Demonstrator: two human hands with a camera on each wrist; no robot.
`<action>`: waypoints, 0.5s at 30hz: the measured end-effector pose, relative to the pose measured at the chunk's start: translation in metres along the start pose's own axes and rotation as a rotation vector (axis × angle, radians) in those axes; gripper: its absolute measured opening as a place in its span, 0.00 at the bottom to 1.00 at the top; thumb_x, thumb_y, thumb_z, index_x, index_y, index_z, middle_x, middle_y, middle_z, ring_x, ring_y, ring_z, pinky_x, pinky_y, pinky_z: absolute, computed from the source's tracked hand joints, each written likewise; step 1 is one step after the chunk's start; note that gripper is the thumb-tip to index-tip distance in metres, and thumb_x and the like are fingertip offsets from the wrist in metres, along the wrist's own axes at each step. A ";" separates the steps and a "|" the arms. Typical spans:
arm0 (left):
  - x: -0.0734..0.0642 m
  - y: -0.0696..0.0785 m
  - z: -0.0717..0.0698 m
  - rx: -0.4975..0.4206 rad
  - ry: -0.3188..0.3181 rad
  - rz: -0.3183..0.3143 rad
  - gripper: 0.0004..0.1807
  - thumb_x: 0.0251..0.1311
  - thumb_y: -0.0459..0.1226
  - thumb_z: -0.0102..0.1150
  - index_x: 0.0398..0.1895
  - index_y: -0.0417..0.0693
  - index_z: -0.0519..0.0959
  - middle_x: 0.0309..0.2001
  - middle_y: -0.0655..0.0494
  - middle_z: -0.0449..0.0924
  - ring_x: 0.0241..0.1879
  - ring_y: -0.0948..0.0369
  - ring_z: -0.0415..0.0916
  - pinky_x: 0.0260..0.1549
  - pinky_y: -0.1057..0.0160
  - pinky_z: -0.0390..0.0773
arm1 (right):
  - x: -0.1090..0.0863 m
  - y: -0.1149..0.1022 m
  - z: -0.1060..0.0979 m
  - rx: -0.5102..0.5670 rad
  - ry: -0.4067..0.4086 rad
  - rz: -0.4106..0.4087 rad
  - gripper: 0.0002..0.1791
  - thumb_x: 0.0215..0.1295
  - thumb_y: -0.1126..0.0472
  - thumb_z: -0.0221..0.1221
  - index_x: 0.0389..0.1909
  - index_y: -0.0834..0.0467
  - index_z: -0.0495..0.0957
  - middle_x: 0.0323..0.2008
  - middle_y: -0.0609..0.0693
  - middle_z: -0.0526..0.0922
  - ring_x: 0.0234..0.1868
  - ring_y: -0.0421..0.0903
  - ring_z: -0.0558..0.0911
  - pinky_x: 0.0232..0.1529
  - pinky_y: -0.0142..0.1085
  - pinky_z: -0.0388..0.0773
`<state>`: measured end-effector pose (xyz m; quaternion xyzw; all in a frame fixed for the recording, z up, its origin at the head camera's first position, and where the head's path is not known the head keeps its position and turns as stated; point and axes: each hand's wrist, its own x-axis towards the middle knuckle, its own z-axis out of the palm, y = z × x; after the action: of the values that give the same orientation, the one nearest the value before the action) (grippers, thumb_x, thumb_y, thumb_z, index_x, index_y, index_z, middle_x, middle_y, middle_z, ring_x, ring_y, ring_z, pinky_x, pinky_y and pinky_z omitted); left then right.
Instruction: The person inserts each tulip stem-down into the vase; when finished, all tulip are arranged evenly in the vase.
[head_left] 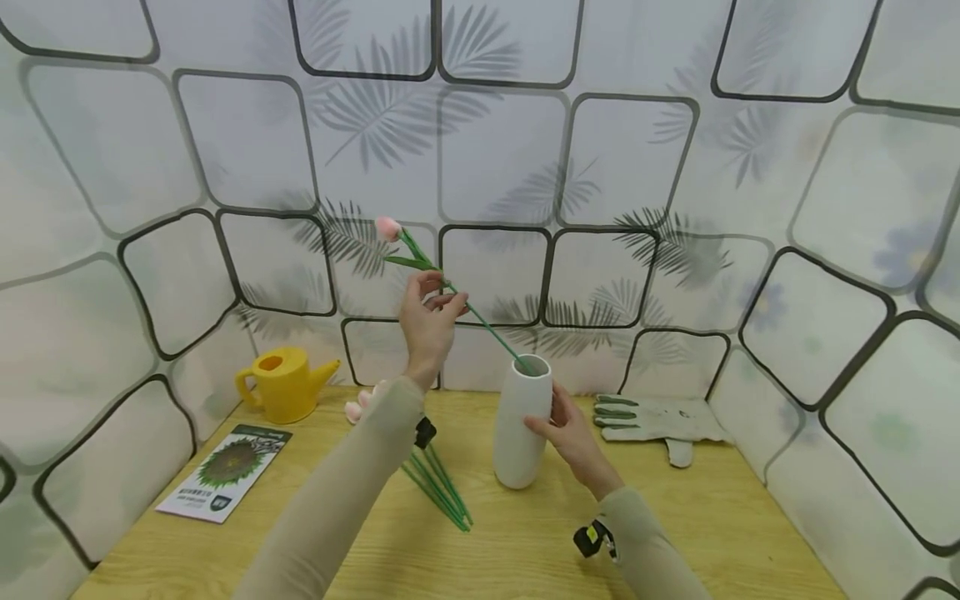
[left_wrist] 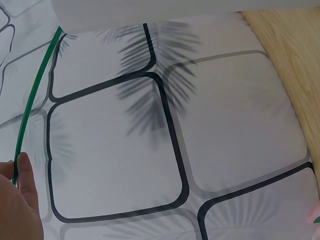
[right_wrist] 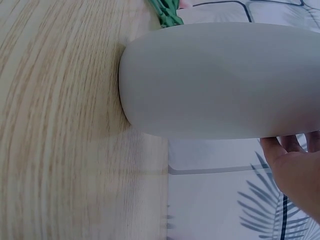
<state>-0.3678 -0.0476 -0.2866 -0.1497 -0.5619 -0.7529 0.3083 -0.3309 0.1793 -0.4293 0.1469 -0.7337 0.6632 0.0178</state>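
Observation:
My left hand [head_left: 430, 321] pinches the green stem of a pink tulip [head_left: 388, 229] between thumb and fingers. The stem slants down to the right, and its lower end is inside the mouth of a white vase [head_left: 517, 433]. In the left wrist view the green stem [left_wrist: 34, 95] runs from the fingertips up to the vase's rim. My right hand [head_left: 572, 433] grips the upright vase from its right side, thumb across the front and fingers behind. The vase's base stands on the wooden table, as the right wrist view shows.
More pink tulips [head_left: 442, 492] lie on the table [head_left: 480, 567], partly hidden behind my left forearm. A yellow watering can [head_left: 288, 392] and a sunflower seed packet [head_left: 225, 473] are at the left. Work gloves [head_left: 660, 418] lie at the right. Patterned fabric walls surround the table.

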 end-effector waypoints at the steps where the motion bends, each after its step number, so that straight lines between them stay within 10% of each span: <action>1: -0.001 -0.001 0.002 0.004 -0.011 -0.001 0.24 0.53 0.21 0.66 0.52 0.38 0.71 0.47 0.42 0.77 0.36 0.57 0.82 0.37 0.58 0.87 | 0.000 0.000 0.000 -0.003 -0.003 -0.002 0.45 0.65 0.60 0.64 0.77 0.50 0.50 0.72 0.59 0.63 0.72 0.58 0.65 0.69 0.57 0.64; 15: -0.021 -0.006 0.017 0.135 -0.179 -0.022 0.26 0.54 0.25 0.68 0.55 0.45 0.70 0.43 0.40 0.85 0.39 0.52 0.85 0.37 0.60 0.86 | 0.001 0.000 0.000 -0.008 -0.004 0.001 0.46 0.65 0.61 0.64 0.78 0.51 0.48 0.73 0.59 0.62 0.72 0.58 0.63 0.70 0.58 0.62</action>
<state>-0.3579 -0.0240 -0.2975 -0.1890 -0.6383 -0.7003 0.2579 -0.3317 0.1787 -0.4293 0.1478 -0.7366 0.6598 0.0165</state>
